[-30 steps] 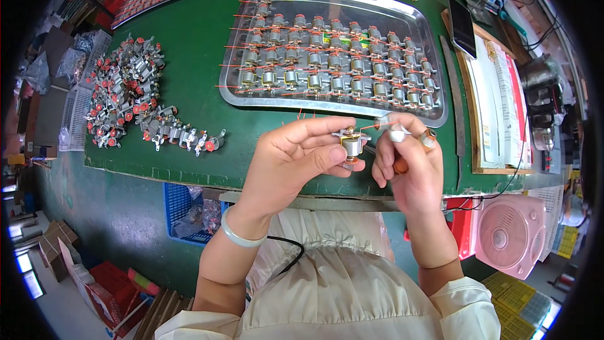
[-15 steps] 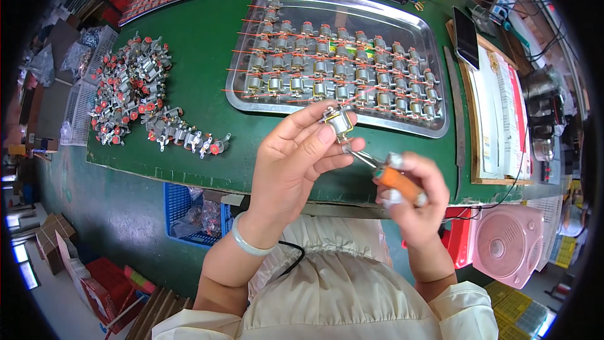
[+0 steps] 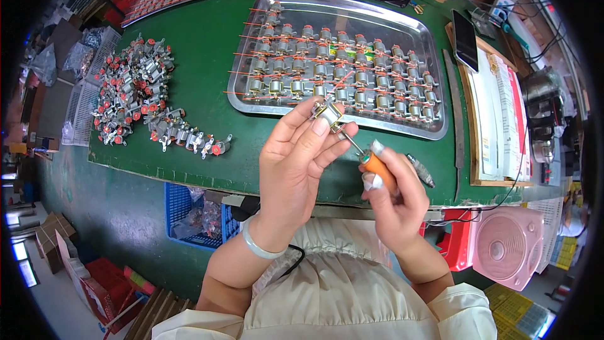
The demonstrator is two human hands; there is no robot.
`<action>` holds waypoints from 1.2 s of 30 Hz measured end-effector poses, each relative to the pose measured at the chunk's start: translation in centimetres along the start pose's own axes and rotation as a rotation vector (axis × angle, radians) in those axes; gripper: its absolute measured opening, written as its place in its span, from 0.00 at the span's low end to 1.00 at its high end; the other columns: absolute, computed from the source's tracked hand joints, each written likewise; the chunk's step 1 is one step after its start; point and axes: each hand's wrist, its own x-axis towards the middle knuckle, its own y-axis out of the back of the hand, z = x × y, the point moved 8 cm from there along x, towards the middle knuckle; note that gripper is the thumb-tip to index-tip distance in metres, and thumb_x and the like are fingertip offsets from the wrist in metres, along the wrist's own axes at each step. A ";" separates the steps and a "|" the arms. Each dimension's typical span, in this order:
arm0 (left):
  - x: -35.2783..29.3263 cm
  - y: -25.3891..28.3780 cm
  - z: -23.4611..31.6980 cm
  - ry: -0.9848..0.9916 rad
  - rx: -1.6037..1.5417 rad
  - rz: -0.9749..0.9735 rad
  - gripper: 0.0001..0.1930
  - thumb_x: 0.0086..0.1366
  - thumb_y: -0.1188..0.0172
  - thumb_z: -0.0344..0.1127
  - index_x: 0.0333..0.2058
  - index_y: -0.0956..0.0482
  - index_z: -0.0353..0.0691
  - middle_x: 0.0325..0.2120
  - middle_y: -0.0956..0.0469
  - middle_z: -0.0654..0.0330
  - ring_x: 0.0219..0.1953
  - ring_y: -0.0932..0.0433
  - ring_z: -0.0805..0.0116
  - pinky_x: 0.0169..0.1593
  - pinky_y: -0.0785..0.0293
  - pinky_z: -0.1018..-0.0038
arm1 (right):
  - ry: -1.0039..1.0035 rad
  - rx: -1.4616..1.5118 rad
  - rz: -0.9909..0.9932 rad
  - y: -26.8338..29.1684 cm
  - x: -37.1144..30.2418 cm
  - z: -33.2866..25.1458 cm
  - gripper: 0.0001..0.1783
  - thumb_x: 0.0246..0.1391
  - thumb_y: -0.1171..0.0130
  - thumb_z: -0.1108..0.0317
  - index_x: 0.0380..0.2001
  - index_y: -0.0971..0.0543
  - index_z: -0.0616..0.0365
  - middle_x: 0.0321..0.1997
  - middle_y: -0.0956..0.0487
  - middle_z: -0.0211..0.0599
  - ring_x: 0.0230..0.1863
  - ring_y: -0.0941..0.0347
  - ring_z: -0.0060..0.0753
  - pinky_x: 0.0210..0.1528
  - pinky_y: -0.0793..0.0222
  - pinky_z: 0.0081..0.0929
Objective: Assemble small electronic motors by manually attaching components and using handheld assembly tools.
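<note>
Silver metal shines on the small motor part [image 3: 328, 112] that the left hand [image 3: 296, 167] pinches at its fingertips, lifted just above the near edge of the green table [image 3: 201, 56]. The right hand [image 3: 393, 198] is closed around a screwdriver with an orange handle [image 3: 379, 170]. Its thin tip goes up and to the left and meets the underside of the part. So the tool's long line runs from the right hand, low and near the body, up toward the part. The little part looks tilted, with its long side slanting the same way, but it is too small to be sure.

It seems this one part is being worked on right now and is not finished.

Just past the hands sits a big silver tray [image 3: 434, 97]. Many parts like this one lie in neat rows [image 3: 340, 72] on it, with thin red wires sticking out to the left. Those look done. Far to the left lies a loose pile of parts with red caps [image 3: 135, 94]. Those look like they still wait their turn, so a lot of work is left.
</note>
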 end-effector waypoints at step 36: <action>-1.0 -0.6 1.6 -0.182 0.311 -0.166 0.09 0.62 0.50 0.29 0.39 0.32 0.30 0.33 0.26 0.55 0.32 0.24 0.72 0.35 0.26 0.78 | -0.656 0.841 -0.084 -3.7 0.4 4.2 0.09 0.51 0.45 0.75 0.35 0.30 0.64 0.19 0.32 0.24 0.20 0.41 0.10 0.19 0.46 0.11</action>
